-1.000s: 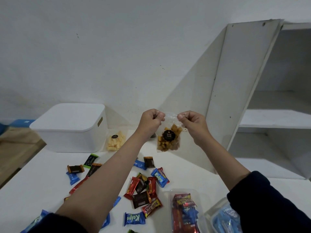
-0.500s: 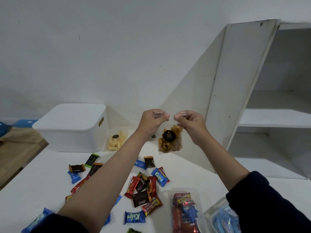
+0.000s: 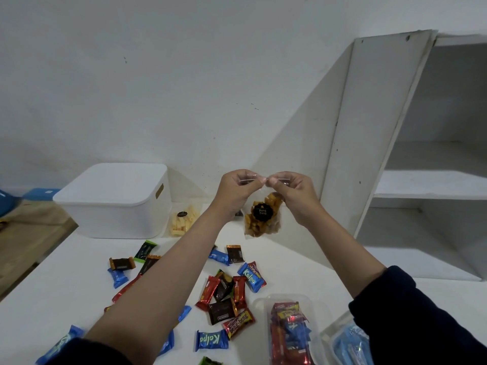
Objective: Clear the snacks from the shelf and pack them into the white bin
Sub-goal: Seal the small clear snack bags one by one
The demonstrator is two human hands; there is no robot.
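Gently now: your left hand [image 3: 238, 189] and right hand [image 3: 292, 191] pinch the snack bag [image 3: 261, 219] top; press its seal evenly.

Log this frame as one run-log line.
left hand: pinching bag top | right hand: pinching bag top | snack bag: held above table | white bin: lid on | shelf: bare

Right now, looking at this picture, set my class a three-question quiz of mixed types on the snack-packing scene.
1. True or false: the white bin has its lid on.
2. Which hands pinch the top of the clear snack bag? A) left hand only B) right hand only C) both
3. Fill in: the pale snack pouch lies just to the ____ of the bin in the picture.

Key: 1 true; 2 C; 3 right.
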